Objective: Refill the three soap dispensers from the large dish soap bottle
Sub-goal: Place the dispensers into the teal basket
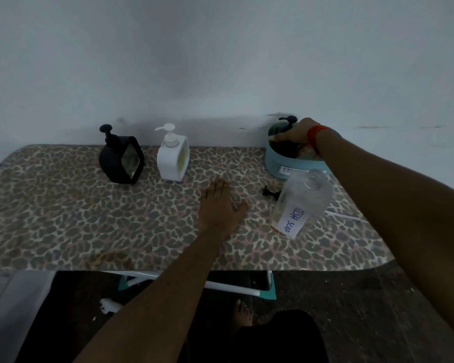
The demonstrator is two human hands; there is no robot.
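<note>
Black dispensers (121, 161) (288, 121) two, white dispenser (173, 158) one, soap bottle (303, 203) one.

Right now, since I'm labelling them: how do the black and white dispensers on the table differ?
The black dispenser is angular and wider; the white dispenser is rounded and slimmer. The black dispenser stands left of the white dispenser. Both stand upright with pumps fitted and a clear side window.

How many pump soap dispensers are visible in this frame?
3. A black dispenser stands at left, a white dispenser just right of it, and a dark dispenser sits in the blue basket, partly hidden by the right hand holding it.
</note>
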